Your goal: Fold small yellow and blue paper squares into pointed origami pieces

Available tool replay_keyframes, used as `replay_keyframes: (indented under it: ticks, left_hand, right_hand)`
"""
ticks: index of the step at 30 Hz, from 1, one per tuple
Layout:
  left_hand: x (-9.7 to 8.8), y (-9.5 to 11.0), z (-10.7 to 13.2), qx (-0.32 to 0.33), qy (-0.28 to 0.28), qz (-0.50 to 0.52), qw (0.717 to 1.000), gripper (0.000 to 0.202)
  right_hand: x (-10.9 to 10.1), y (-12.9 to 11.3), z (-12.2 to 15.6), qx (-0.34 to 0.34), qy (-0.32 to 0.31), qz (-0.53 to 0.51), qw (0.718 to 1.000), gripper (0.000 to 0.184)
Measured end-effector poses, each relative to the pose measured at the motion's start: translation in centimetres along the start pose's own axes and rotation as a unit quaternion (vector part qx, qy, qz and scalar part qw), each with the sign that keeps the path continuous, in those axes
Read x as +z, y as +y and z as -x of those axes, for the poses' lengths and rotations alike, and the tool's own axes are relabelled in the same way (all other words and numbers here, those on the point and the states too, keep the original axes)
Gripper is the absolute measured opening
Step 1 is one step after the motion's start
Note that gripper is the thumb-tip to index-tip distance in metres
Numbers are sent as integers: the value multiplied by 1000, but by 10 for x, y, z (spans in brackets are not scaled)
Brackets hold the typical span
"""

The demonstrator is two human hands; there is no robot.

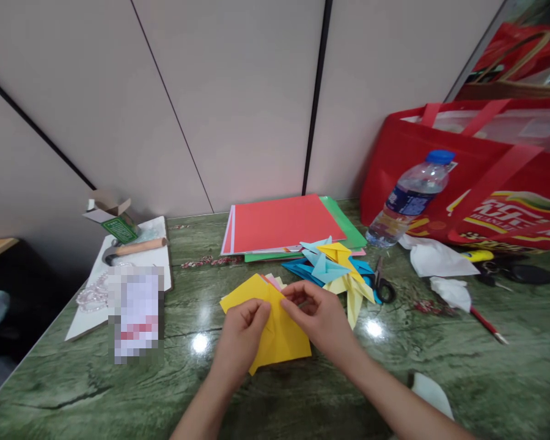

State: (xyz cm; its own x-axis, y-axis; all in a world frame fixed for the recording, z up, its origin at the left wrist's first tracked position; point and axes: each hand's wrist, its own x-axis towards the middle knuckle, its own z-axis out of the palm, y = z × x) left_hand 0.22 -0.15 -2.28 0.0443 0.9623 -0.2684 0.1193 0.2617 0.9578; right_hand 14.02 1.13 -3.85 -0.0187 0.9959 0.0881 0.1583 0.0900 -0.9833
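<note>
A yellow paper sheet (282,336) lies on the green marble table (302,391), on top of a few more small sheets. My left hand (242,333) rests on its left half with the fingers curled and pinching the paper. My right hand (318,315) pinches the sheet's upper edge near the middle. Just behind my right hand sits a pile of folded blue and yellow paper shapes (332,263).
A stack of red and green sheets (284,223) lies at the back. Scissors (380,284), a water bottle (410,198), a red bag (476,171) and crumpled tissues (440,260) are to the right. A hammer (135,247) and small box (112,217) sit left.
</note>
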Motion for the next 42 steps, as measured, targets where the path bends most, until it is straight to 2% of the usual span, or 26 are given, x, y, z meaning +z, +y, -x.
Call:
replay_keyframes:
  ticks: [5, 12, 19, 27, 36, 42]
  left_hand:
    - [3, 5, 2, 28, 20, -27, 999, 30]
    - [-3, 1, -3, 23, 29, 25, 999, 33]
    - [-3, 3, -2, 3, 18, 57, 998, 35]
    - [-4, 7, 1, -39, -29, 129, 990, 35]
    - [-5, 7, 2, -67, -49, 150, 985, 30]
    - [-5, 8, 2, -70, -55, 149, 985, 36]
  right_hand:
    - [-2, -5, 3, -58, 7, 68, 996, 5]
    - [-3, -9, 3, -129, -38, 41, 990, 17]
    - [-2, -9, 3, -80, -71, -1, 994, 13]
    - [-5, -11, 0, -28, -119, -52, 991, 18]
    - [-6, -9, 0, -19, -136, -68, 988, 17]
    - [-5, -9, 1, -42, -118, -45, 991, 15]
